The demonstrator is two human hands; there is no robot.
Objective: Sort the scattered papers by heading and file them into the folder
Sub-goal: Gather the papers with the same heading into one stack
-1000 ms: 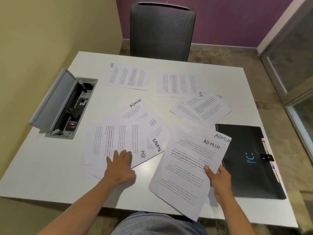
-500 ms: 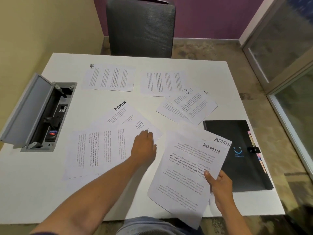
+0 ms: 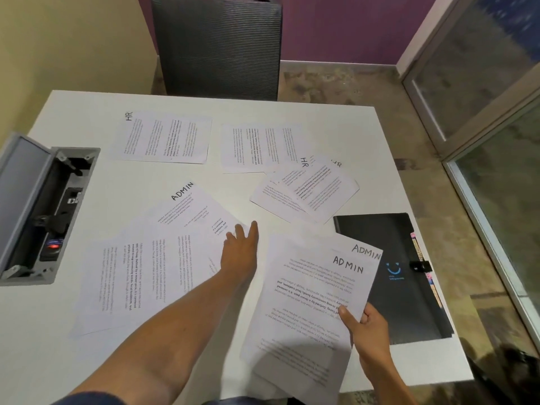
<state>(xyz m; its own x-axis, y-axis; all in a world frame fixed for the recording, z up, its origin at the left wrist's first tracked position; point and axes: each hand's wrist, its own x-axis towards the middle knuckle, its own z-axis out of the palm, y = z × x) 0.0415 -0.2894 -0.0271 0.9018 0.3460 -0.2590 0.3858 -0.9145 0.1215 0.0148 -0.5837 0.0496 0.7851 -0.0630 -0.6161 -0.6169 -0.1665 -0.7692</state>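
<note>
My right hand grips a small stack of ADMIN papers by its right edge, thumb on top, low over the table's front. My left hand lies flat with straight fingers on the right corner of an overlapping spread of sheets, just below a sheet headed ADMIN. A black folder with a blue smile logo lies closed to the right, partly under the held stack. An HR sheet and another sheet lie at the back; several HR sheets overlap at centre right.
The white table has an open grey cable box with sockets at its left edge. A dark mesh chair stands behind the far edge. A glass partition runs along the right, a yellow wall on the left.
My left hand has slid forward and right across the spread of sheets, from its lower edge to its right corner. The right hand keeps hold of the ADMIN stack. The view shifted left.
</note>
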